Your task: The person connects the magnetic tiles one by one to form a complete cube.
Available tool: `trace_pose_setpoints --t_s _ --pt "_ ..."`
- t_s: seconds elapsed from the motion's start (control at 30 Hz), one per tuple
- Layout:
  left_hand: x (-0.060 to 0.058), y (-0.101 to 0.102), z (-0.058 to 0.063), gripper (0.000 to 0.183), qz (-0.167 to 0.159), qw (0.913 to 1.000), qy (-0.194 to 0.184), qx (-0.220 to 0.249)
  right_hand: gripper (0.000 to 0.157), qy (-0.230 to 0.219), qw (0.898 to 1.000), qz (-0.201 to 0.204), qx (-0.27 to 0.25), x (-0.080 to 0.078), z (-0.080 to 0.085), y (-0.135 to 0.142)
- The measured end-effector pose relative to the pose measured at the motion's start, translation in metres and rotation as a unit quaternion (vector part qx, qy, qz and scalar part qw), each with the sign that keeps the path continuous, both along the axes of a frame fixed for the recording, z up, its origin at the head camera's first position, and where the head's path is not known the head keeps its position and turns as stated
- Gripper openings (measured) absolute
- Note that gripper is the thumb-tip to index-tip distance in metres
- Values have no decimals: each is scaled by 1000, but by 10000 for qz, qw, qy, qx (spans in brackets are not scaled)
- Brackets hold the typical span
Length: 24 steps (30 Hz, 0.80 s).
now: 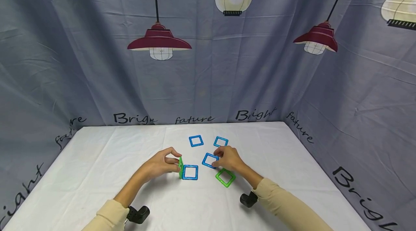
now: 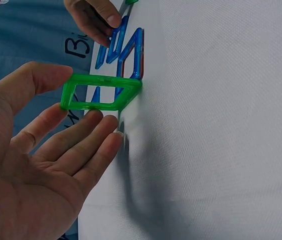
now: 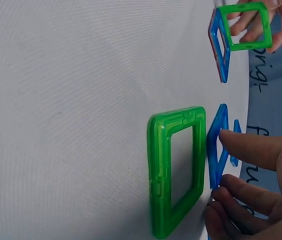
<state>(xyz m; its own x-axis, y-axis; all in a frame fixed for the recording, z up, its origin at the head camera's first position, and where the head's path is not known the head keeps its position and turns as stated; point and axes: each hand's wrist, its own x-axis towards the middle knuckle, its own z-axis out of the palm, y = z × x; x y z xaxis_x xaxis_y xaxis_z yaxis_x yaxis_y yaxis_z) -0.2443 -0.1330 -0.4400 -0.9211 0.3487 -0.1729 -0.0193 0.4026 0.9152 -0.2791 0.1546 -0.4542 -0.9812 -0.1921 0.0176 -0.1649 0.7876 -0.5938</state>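
Held upright between the thumb and fingers of my left hand [image 1: 162, 163] is a green square magnetic tile [image 2: 103, 80], an open frame. Its lower edge meets the left edge of a blue square tile [image 1: 190, 178] lying flat on the table. To the right, my right hand [image 1: 228, 158] pinches another blue tile [image 3: 211, 155] by its edges, thumb on one side and fingers on the other. That tile is at or just above the table; I cannot tell which. Close below my right hand lies a second green tile [image 3: 160, 165], turned cornerwise.
Farther back, two more blue tiles lie flat, one at the left [image 1: 197, 145] and one at the right [image 1: 222, 138], the latter just beyond my right fingers. A white cloth covers the table [image 1: 286, 173]. Grey printed curtains [image 1: 201, 82] hang behind and at the sides.
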Motion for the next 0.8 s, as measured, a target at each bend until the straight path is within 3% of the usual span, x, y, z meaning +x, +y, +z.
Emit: trace_pose_setpoints --t_s 0.5,0.8 --pt "2 1 2 40 25 10000 -14 -37 40 78 9999 89 2 0 -3 -1" --pt "1 0 1 43 17 10000 -47 -20 39 152 9998 69 -50 -5 -1 -20"
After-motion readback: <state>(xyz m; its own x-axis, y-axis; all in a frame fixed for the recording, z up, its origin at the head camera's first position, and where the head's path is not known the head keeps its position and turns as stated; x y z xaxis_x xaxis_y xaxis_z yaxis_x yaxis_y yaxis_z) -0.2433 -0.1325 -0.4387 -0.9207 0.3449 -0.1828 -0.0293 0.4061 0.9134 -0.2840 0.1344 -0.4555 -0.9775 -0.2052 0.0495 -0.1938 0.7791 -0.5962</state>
